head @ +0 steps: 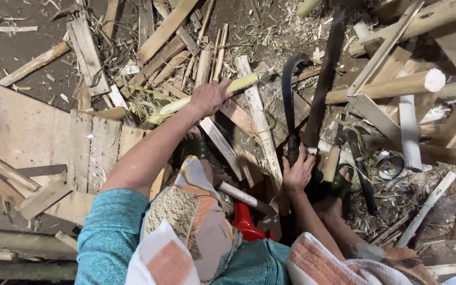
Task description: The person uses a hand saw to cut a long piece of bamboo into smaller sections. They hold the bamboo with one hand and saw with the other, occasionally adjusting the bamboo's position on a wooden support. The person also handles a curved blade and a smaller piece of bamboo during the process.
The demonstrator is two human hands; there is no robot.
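A: What's the ground like here?

B: Dark, packed dirt floor (pixel 11 45), showing bare at the upper left and nearly buried elsewhere under pale shavings and fibres (pixel 286 31).

A: And the wood?

B: Split offcuts (pixel 159 37) lie crisscrossed everywhere. Flat weathered boards (pixel 32 126) cover the left side. Round peeled poles (pixel 391 84) are stacked at the upper right, one showing a white cut end.

A: Light?

B: Even and soft, with deep shadow between the poles.

The dark dirt floor (pixel 11 42) carries scattered pale split wooden slats (pixel 88 50), round peeled poles (pixel 386 87), flat worn plywood boards (pixel 22 124) and what looks like straw-coloured shavings (pixel 291 31).
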